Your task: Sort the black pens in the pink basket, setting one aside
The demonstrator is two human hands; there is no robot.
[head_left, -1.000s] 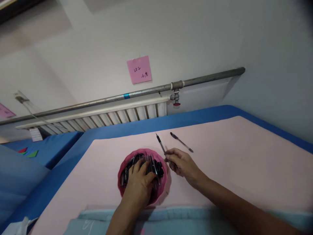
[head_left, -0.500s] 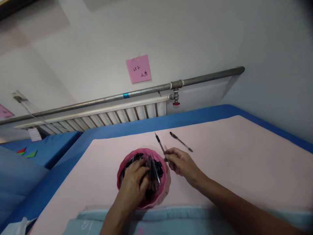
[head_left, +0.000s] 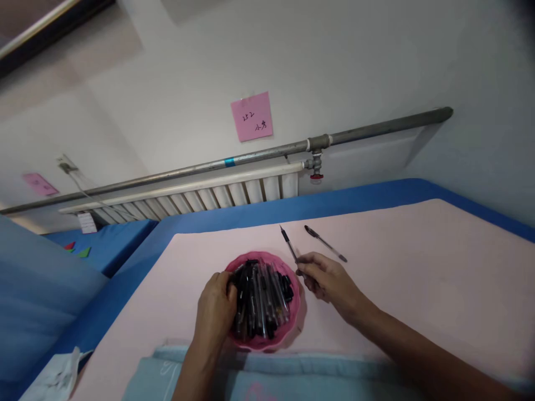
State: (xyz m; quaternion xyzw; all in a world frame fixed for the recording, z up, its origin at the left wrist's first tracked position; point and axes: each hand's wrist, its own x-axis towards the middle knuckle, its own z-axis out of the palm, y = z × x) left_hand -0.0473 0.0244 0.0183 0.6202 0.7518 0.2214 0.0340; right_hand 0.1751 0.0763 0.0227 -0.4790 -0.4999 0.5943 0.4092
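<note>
A pink round basket [head_left: 297, 306] with a wavy rim holds many clear-barrelled pens [head_left: 261, 301] and black caps [head_left: 287, 285]. My left hand [head_left: 214, 306] bends over its left rim, fingers curled against dark pieces there. What lies between those fingertips is hidden. Just right of the basket, my right hand [head_left: 332, 281] pinches an uncapped pen [head_left: 289, 244] by its rear part, the black grip and tip pointing up and left. A capped pen [head_left: 326, 244] lies on the pink sheet [head_left: 401, 267] beyond that hand.
Blue padding [head_left: 346, 195] borders the pink sheet. Behind it are a white radiator [head_left: 234, 192], a metal pipe [head_left: 267, 153] and a red-handled valve [head_left: 316, 177]. A pink note [head_left: 251, 117] is taped to the wall. Light-blue cloth [head_left: 200, 373] lies along the near edge.
My left hand has pulled back from the middle of the basket to its left rim, uncovering the pens. The right hand keeps its pinch on the uncapped pen. The whole view has shifted slightly.
</note>
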